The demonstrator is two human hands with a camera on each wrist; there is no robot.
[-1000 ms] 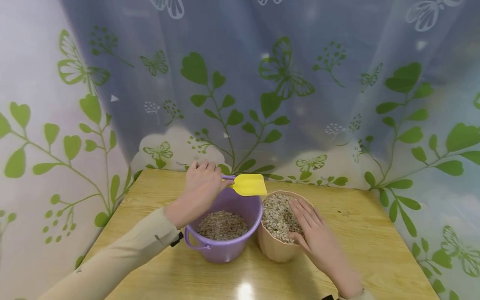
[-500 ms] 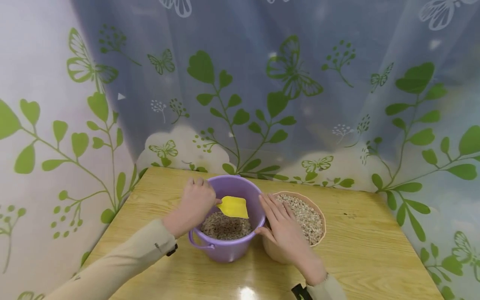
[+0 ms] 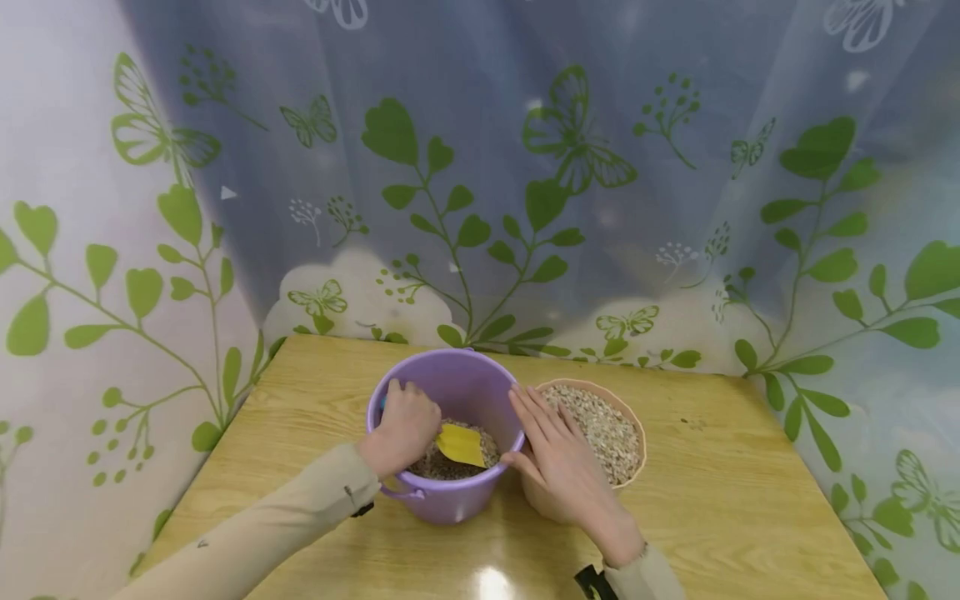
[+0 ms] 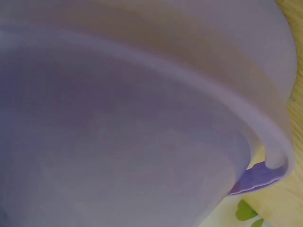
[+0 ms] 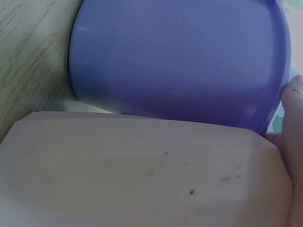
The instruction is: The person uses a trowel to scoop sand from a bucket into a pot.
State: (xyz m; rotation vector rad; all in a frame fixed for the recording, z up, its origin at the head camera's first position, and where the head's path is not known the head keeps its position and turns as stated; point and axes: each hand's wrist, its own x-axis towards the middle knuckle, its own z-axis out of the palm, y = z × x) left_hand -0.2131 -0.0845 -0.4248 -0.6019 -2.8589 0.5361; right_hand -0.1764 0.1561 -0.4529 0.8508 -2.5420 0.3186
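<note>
My left hand (image 3: 407,427) reaches into the purple bucket (image 3: 450,504) and grips a toy shovel by its handle. The shovel's yellow blade (image 3: 461,445) points right, low over the small gravel (image 3: 437,468) at the bottom. Most of the handle is hidden by the fingers. My right hand (image 3: 564,467) rests at the bucket's right rim with straight fingers, and its thumb (image 5: 296,85) shows there in the right wrist view. Beneath this hand stands a peach pot (image 3: 538,500) full of pale gravel (image 3: 606,429). The left wrist view holds mostly the bucket's wall (image 4: 142,132).
Bucket and pot stand side by side on a wooden table (image 3: 712,467). A bucket handle (image 3: 405,494) hangs at the bucket's front left. Behind the table's back edge hangs a blue curtain (image 3: 480,125) printed with leaves and butterflies.
My left hand has lowered the shovel from above the bucket's back rim down into the bucket. My right hand has moved left, from the pot's gravel to the bucket's rim.
</note>
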